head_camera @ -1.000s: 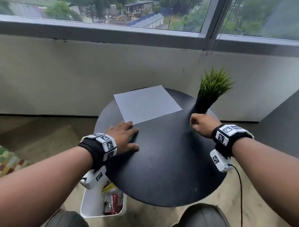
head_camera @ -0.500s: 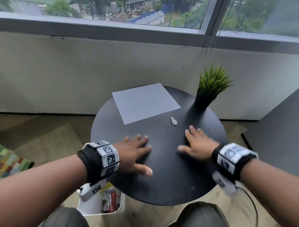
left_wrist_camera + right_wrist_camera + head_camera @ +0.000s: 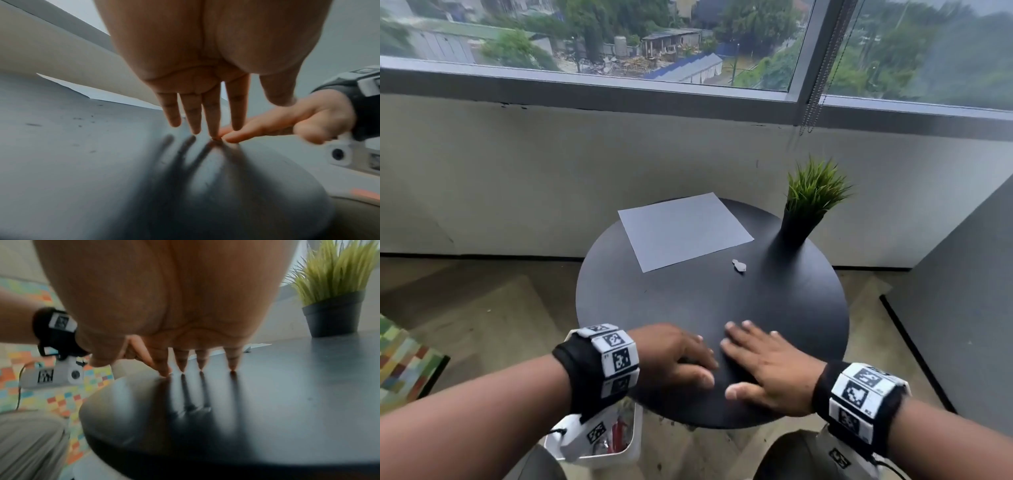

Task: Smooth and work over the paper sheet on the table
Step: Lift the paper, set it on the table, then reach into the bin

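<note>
Head: both hands lying flat on the table (image 3: 808, 308) near edge — left hand (image 3: 671, 356) and right hand (image 3: 767, 370) splayed, holding nothing. Paper (image 3: 683, 229) sitting at the far side, well apart, scrap (image 3: 739, 266) beside it.
Left wrist: fingers (image 3: 211, 116) straight, tips touching the tabletop.
Right wrist: fingertips (image 3: 232, 365) pressing down — plant (image 3: 333, 293) behind.

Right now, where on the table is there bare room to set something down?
Bare patch: the middle of the table, between the paper sheet and the left hand and right hand. Crowded: far side, with sheet, small scrap and potted plant.
</note>
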